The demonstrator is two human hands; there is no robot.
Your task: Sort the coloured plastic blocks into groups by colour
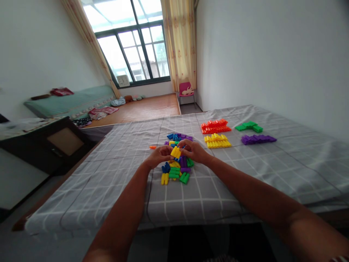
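Observation:
My left hand [160, 155] and my right hand [194, 150] meet over a mixed pile, both gripping a yellow plastic piece [176, 152] between their fingertips. Beneath and around them lie loose pieces in several colours, among them a green piece [184, 178], a yellow piece [165, 178], a dark blue piece [165, 167] and a purple piece [185, 170]. A small orange piece [153, 147] rests left of the pile, beside my left hand. Part of the pile is hidden by my hands.
On the grey checked cloth [218, 189], to the right, lie orange pieces [215, 126], yellow pieces [217, 141], green pieces [249, 126] and purple pieces [258, 139], grouped by colour. Further off are a dark cabinet [54, 145] and a pink chair [185, 87].

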